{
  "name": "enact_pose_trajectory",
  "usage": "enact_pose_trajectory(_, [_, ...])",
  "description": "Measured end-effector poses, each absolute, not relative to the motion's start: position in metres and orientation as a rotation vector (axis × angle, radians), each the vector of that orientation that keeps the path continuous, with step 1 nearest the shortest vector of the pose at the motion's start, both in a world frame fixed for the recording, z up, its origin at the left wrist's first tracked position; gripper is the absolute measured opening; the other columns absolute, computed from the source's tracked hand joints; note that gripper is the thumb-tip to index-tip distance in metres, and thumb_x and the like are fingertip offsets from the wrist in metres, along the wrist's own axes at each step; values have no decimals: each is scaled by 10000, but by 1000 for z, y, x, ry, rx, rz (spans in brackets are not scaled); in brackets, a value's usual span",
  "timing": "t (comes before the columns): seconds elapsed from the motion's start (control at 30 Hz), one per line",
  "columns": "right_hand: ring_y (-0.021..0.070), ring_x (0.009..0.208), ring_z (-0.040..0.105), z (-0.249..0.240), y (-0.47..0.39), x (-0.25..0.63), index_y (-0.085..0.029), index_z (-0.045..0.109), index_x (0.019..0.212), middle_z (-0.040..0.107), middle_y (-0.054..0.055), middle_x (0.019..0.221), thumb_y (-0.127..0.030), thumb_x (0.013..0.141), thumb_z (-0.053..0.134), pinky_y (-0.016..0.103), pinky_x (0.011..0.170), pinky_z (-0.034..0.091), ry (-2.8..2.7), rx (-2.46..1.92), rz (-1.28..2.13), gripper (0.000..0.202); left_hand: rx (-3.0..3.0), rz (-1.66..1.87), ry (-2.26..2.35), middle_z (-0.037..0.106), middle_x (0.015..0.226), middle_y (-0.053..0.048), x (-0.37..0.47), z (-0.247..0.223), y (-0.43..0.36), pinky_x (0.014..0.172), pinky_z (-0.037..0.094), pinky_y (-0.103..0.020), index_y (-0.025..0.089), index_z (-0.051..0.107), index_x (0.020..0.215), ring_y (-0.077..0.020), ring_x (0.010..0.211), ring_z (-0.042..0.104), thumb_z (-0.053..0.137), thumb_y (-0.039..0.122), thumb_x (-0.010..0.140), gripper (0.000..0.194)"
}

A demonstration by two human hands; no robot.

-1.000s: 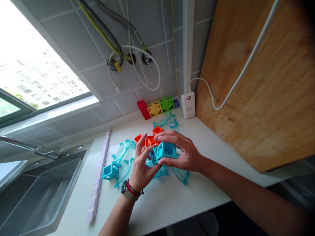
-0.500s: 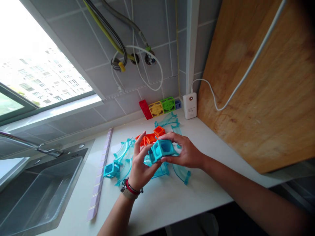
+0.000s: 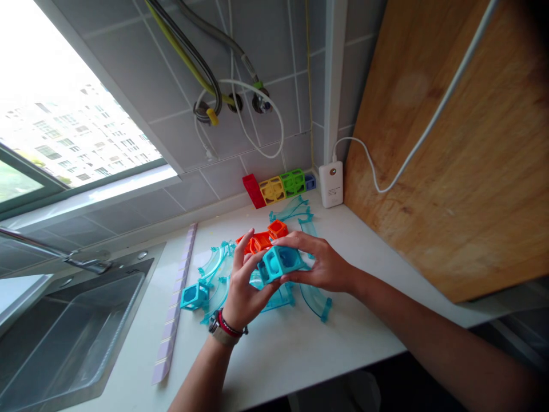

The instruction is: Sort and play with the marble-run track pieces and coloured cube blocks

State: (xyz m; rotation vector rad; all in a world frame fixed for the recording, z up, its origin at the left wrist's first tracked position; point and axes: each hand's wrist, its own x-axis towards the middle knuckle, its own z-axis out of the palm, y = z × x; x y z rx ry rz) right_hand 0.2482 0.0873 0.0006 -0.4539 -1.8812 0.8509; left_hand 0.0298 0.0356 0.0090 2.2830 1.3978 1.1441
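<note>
Between my two hands, above the counter, is a pair of turquoise hollow toy blocks (image 3: 281, 263) that look joined end to end. My left hand (image 3: 247, 283) grips the left end with thumb and fingers, its index finger pointing up. From the right, my right hand (image 3: 319, 260) holds the larger block, thumb below and fingers on top. Just behind them lie orange blocks (image 3: 257, 242). Clear turquoise curved track pieces (image 3: 315, 300) spread around and beneath my hands, partly hidden by them. Another turquoise block (image 3: 194, 296) sits left of my left wrist.
Red, yellow, green and blue blocks (image 3: 271, 190) stand in a row against the wall. Beside them a white power bank (image 3: 331, 184) has a cable attached. A pale lilac strip (image 3: 175, 306) runs along the sink (image 3: 86, 332). A wooden board (image 3: 429, 149) rises at right.
The turquoise blocks have tilted slightly in my hands, showing a little less of the larger block's opening. Both hands keep nearly the same place and grip.
</note>
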Motion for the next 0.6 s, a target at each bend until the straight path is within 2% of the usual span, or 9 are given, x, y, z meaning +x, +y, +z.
enact_pose_trajectory(0.27, [286, 1234, 609, 0, 87, 249, -353, 600, 1396, 694, 50, 1272, -352, 787, 860, 434, 1070, 478, -1884, -460, 870, 663, 2263, 1123, 1382, 267, 1657, -118, 29, 9, 36, 926, 594, -448, 276, 648, 1283, -370, 1396, 472, 787, 382, 840, 476])
enact_pose_trajectory(0.43, [284, 1210, 623, 0, 87, 247, -349, 608, 1388, 693, 56, 1264, -365, 779, 865, 436, 1055, 500, -1870, -476, 897, 661, 2229, 1088, 1371, 314, 1636, -128, 29, 10, 36, 875, 610, -439, 289, 633, 1309, -320, 1233, 604, 766, 372, 862, 473])
enact_pose_trajectory(0.6, [286, 1208, 624, -1, 87, 247, -346, 611, 1384, 691, 61, 1268, -373, 783, 860, 441, 1042, 514, -1870, -476, 893, 651, 2210, 1071, 1367, 302, 1645, -127, 29, 9, 37, 879, 616, -438, 296, 616, 1334, -323, 1257, 589, 754, 381, 872, 489])
